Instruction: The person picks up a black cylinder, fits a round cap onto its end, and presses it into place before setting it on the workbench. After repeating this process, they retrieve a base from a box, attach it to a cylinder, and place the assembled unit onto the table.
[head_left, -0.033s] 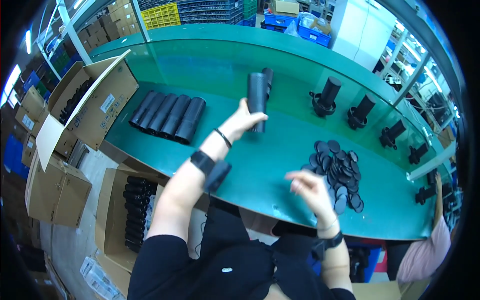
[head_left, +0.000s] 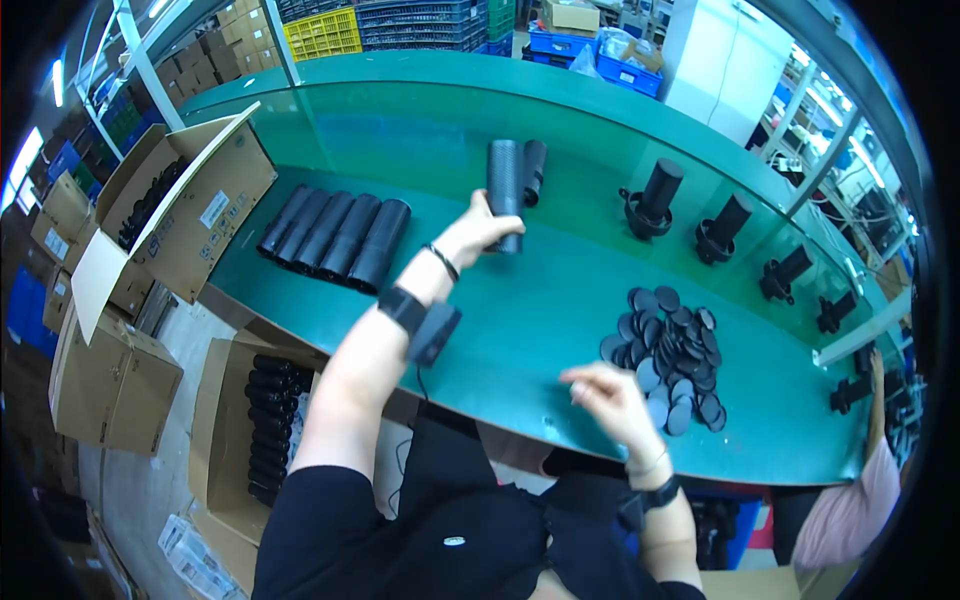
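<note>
My left hand (head_left: 482,228) is wrapped round the lower part of a black textured tube (head_left: 505,175), held nearly upright above the green table. Just behind it, a second black tube (head_left: 535,170) stands on the table. My right hand (head_left: 608,398) hovers near the table's front edge, left of a pile of black round discs (head_left: 660,350). Its fingers are partly bent and slightly blurred, with the index finger stretched out; nothing shows between them. To the left, several wider black tubes (head_left: 345,240) lie side by side in a row.
Several black tubes on flanged bases (head_left: 655,200) stand along the right. A cardboard box (head_left: 215,205) with dark parts sits at the table's left end; another open box (head_left: 225,430) with black tubes is below. A co-worker's arm (head_left: 876,420) reaches in at far right.
My left hand and its tube have shifted slightly left and away from me, uncovering more of the tube behind. My right hand has moved a little left and nearer to me.
</note>
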